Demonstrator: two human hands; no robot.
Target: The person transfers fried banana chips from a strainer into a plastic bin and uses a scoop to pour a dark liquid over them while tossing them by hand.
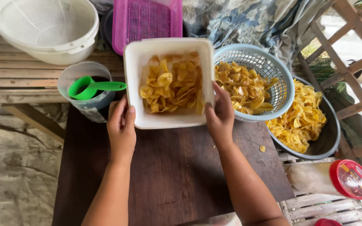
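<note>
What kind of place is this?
Probably an informal open-air snack-making spot at a home. Both hands hold a white tub of yellow chips over a dark wooden table; more chips fill a blue basket and a grey basin, beside rough wooden slats.

A dark wooden table (177, 175) stands in daylight; left of it a slatted bench (17, 75), right of it a wooden lattice (357, 67).

Pink slotted tray (146, 21) cut off by the top edge, white colander (42, 25) clipped at top, red-lidded jar (329, 179) partly behind slats, red lid (327, 222) barely showing at bottom edge, cup (84, 98) contents hidden by green scoop (89, 87).
</note>
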